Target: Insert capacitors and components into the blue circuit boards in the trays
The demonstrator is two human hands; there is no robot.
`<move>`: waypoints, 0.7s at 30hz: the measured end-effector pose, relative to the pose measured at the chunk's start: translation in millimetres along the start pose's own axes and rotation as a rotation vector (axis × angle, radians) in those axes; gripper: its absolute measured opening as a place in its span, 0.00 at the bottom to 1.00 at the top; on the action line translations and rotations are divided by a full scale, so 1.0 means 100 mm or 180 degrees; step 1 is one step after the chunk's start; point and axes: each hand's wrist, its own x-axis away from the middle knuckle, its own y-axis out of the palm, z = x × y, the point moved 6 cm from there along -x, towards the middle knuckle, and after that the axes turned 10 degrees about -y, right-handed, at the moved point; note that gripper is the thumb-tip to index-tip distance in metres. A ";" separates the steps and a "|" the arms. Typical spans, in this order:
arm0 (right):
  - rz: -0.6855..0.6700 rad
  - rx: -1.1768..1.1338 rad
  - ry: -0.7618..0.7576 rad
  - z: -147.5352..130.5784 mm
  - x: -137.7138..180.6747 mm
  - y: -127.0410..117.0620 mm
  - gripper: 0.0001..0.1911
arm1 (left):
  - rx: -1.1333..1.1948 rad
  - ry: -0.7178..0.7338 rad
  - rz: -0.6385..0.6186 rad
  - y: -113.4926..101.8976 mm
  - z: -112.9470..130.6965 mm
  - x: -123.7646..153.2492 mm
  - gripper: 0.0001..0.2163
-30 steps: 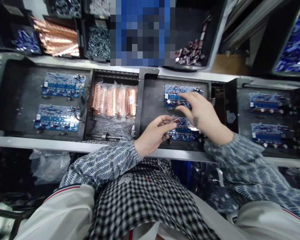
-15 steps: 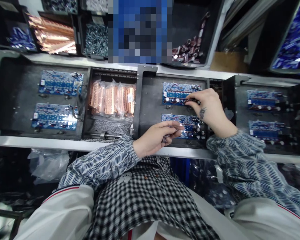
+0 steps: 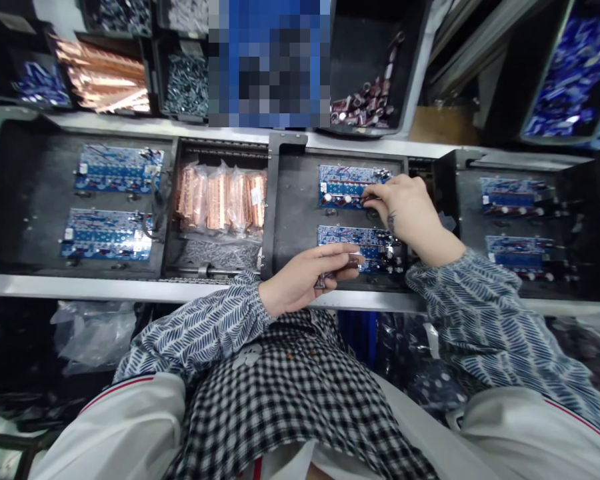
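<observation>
Conveyor line (image 3: pixel 130 287) carries black pallets: left pallet (image 3: pixel 40 200), centre pallet (image 3: pixel 295 220), right pallet (image 3: pixel 465 227), two blue circuit boards on each. Between left and centre, bagged copper parts (image 3: pixel 223 200) above loose screws (image 3: pixel 220 253).

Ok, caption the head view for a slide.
Right hand presses a part onto the far blue circuit board while the left hand holds dark cylindrical parts over the near board.
</observation>
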 end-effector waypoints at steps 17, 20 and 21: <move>0.0784 0.0096 0.0277 -1.09 0.72 -0.84 0.26 | 0.0157 -0.0181 0.0534 0.10 -0.14 0.22 0.10; 0.1380 0.0042 0.0806 -1.39 1.50 -1.15 0.20 | 0.0037 -0.0526 0.0515 0.17 -0.28 0.20 0.12; 0.1564 0.0107 0.1239 -1.42 1.84 -1.23 0.17 | 0.0001 -0.0599 0.0507 0.17 -0.32 0.20 0.12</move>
